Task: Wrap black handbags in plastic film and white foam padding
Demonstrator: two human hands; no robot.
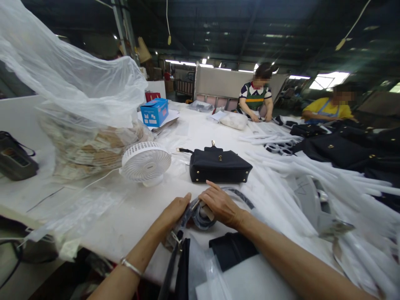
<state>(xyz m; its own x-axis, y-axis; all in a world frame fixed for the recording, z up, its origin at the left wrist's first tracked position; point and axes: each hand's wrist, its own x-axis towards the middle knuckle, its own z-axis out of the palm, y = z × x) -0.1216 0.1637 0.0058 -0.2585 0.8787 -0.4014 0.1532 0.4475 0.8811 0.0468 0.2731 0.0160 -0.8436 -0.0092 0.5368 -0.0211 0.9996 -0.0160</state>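
Note:
Both hands are on a coiled dark bag strap (203, 221) that looks wrapped in clear film. My left hand (175, 211) has its fingers closed around the strap's left side. From above, my right hand (220, 204) grips the coil near a small metal piece and a beige tag, index finger stretched forward. A black handbag (220, 166) with gold feet and a gold clasp lies just beyond my fingers, its base towards me. Closer to me are black leather pieces (234, 250), partly under my right forearm, and clear plastic film (203, 266).
A white fan (146, 162) and a large plastic bag of paper packets (90, 146) stand left. A blue box (154, 112) sits behind. White foam tubes (281, 183), a grey tape dispenser (314, 200) and black bags (340, 150) cover the right. Two people work across the table.

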